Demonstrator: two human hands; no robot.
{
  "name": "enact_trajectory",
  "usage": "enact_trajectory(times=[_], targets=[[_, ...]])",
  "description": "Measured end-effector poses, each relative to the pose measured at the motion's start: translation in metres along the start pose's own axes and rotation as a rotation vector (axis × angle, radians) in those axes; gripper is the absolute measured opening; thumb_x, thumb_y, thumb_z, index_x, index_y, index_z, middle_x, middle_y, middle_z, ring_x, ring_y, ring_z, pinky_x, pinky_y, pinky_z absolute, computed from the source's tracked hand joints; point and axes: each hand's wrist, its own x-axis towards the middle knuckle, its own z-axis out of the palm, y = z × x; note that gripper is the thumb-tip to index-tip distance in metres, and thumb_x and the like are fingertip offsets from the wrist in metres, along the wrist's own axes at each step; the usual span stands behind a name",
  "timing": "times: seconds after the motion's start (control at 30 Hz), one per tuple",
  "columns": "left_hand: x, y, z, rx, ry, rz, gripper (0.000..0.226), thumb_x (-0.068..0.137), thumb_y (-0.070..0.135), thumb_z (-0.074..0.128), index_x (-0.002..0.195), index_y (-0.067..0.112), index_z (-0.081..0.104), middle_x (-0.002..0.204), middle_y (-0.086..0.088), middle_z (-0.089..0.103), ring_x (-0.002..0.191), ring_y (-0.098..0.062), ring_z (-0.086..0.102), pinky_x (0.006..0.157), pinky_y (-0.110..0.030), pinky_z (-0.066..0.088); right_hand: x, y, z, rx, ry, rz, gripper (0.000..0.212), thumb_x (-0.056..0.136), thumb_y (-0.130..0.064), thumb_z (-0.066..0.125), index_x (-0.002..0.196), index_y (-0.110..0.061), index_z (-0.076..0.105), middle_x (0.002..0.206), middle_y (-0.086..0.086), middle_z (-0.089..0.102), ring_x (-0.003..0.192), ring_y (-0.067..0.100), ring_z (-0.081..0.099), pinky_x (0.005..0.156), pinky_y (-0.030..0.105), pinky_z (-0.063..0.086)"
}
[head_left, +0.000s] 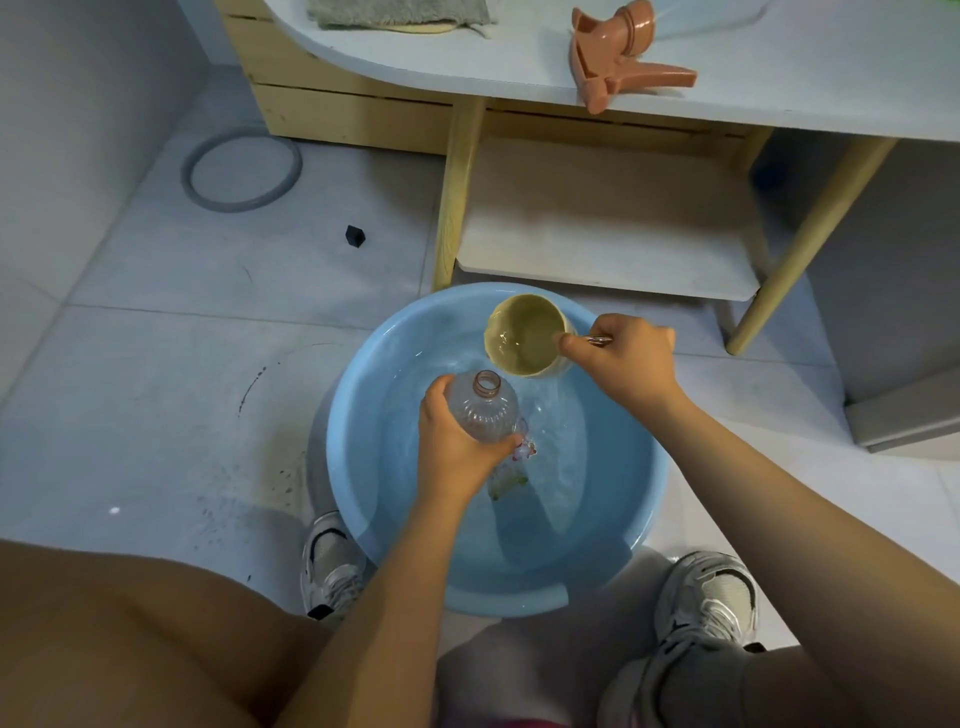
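Observation:
A round blue basin (363, 499) with water in it stands on the tiled floor between my feet. Over it, my left hand (457, 447) grips a clear ribbed plastic bottle (485, 408), uncapped, its pinkish neck pointing up and away from me. My right hand (626, 358) holds a yellowish cup (524, 335) by its handle, thumb on the rim. The cup has water inside and tilts toward the bottle's mouth, just above and behind it. Something pale shows under the water below the bottle.
A wooden stand (457, 208) with a low shelf (608, 234) stands just behind the basin. Its white top carries a pink spray head (618, 57) and a grey cloth (400, 13). A grey ring (241, 169) and a small black cap (355, 236) lie on the floor at left.

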Motion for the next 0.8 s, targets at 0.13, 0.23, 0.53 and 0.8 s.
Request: enact_trajectory(times=[0.13,0.23,0.53,0.8], targets=[[0.0015,-0.0011,0.0021,-0.011,0.012,-0.011,0.102,0.046,0.039,0.091,0.131,0.031,0.035,0.134,0.005,0.043,0.121,-0.017,0.048,0.099,-0.039,0.048,-0.0002,-0.0014,-0.0004,-0.009,0.02,-0.043,0.052,0.08,-0.046,0.065,0.052,-0.018,0.032,0.048,-0.003,0.035,0.067,0.027,0.036,0.074,0.031,0.02],[0.0018,-0.0008,0.0026,0.002,0.007,-0.005,0.1,0.051,0.033,0.091,0.133,0.028,0.034,0.135,0.004,0.042,0.122,-0.017,0.046,0.1,-0.037,0.047,-0.0006,-0.0041,-0.0019,-0.033,0.054,-0.103,0.045,0.068,-0.056,0.052,0.05,-0.02,0.031,0.046,-0.005,0.034,0.057,0.016,0.034,0.073,0.03,0.018],[0.0023,0.0001,0.0028,-0.005,0.01,0.01,0.101,0.05,0.032,0.092,0.133,0.027,0.034,0.135,0.004,0.041,0.122,-0.017,0.046,0.1,-0.038,0.046,-0.0013,-0.0037,-0.0004,-0.096,0.126,-0.218,0.046,0.057,-0.069,0.031,0.049,-0.024,0.028,0.045,-0.009,0.032,0.05,0.005,0.032,0.071,0.029,0.015],[0.0016,-0.0001,0.0017,0.006,0.01,0.011,0.102,0.051,0.032,0.092,0.134,0.026,0.034,0.136,0.003,0.041,0.122,-0.016,0.045,0.099,-0.031,0.044,0.0025,0.0,0.0009,-0.129,0.182,-0.287,0.047,0.062,-0.069,0.036,0.049,-0.024,0.027,0.045,-0.011,0.033,0.059,0.022,0.037,0.072,0.029,0.015]])
